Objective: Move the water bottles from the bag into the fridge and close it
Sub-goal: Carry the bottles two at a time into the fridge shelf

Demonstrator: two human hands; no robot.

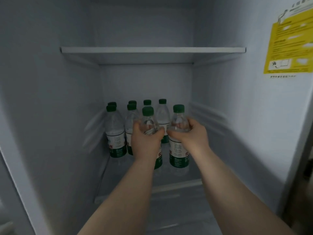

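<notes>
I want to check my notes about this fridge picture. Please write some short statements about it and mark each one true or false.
1. The left hand grips the left front bottle; the right hand grips the right front bottle. True.
2. The bottle tops are red. False: the caps are green.
3. The bottles behind the hands stand on the top shelf. False: the back bottles stand on the lower shelf, below the upper shelf.
4. A yellow sticker is on the right side. True.
</notes>
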